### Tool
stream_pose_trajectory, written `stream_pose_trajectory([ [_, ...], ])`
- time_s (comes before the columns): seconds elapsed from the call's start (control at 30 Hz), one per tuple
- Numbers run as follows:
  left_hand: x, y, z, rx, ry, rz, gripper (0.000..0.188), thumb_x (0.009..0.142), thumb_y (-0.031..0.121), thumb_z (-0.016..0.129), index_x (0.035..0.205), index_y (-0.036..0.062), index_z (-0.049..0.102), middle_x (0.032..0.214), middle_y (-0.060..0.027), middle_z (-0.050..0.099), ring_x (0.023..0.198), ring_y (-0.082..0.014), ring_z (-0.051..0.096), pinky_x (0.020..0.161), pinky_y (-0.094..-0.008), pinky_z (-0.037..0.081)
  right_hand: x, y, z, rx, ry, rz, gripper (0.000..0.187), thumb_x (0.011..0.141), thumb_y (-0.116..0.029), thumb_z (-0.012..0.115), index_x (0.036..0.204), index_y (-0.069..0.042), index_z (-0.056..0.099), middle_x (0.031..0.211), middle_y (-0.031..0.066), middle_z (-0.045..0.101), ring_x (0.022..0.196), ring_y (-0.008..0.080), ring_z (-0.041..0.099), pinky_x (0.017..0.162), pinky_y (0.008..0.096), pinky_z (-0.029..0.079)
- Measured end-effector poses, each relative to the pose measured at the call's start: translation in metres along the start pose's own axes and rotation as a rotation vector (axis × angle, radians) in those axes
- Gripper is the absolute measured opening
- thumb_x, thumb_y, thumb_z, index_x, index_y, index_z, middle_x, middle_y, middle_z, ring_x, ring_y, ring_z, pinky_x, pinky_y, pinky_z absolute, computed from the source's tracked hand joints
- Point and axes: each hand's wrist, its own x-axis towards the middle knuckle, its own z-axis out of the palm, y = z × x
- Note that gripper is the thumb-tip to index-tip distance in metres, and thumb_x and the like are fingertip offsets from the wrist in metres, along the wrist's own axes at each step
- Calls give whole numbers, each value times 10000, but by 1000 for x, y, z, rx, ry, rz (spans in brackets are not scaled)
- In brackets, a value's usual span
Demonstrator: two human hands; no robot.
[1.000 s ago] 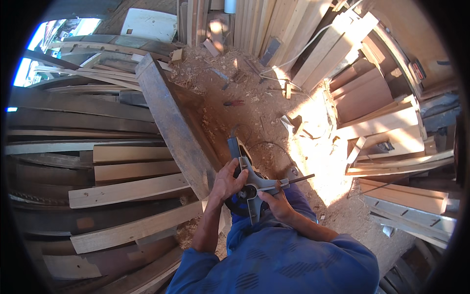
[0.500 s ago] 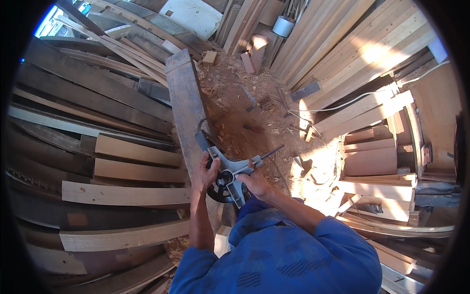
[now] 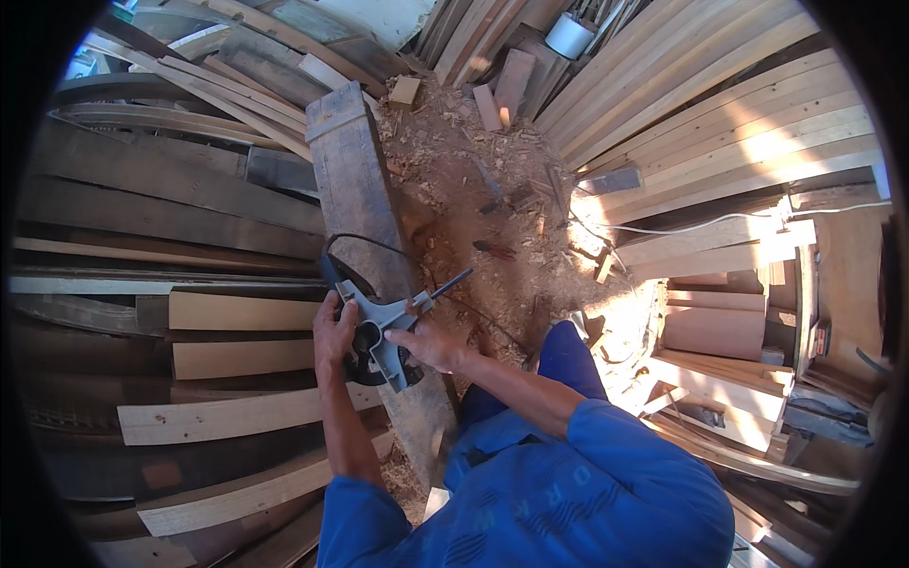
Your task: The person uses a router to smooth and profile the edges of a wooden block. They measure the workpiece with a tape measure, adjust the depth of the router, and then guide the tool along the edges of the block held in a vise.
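Both my hands hold a corded power tool over the worn wooden plank that serves as a bench. Its body is grey metal with branching arms, a dark round part near the middle and a thin rod sticking out to the right. My left hand wraps the tool's left side, next to its dark handle. On the right side my right hand grips the grey body, thumb pointing left. A black cord loops from the handle across the plank. The tool's underside is hidden.
Wood shavings and red-handled pliers lie on the floor beyond the plank. Stacked boards crowd the left, with light planks at the far right. A white cable crosses the right side. A white can stands at the back.
My hands and the tool have moved left and now sit over the plank. The view has shifted, and my blue-clad knee shows to the right of the plank.
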Motion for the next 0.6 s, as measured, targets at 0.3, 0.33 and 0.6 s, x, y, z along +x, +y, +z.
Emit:
stream_pose_trajectory([
  [0.3,-24,11,7,-249,-85,95,218,960,135,592,1138,19,637,933,-2,609,856,-106,540,776,-282,460,9,-9,-192,-419,-188,482,373,955,-185,605,1275,6,631,878,38,628,757,98,577,645,282,487],
  [0.33,-29,3,5,-251,-71,96,220,958,142,594,1140,22,630,939,7,597,863,-100,530,778,-276,451,18,0,-233,-602,-115,394,328,937,-188,615,1198,2,672,882,45,644,763,114,590,656,297,495],
  [0.6,-44,-5,-7,-143,26,-68,430,896,411,651,1108,39,611,991,-19,578,902,-123,496,812,-297,400,122,2,-520,-497,686,284,556,925,-110,638,1445,-26,457,1011,124,675,698,179,616,603,326,526],
])
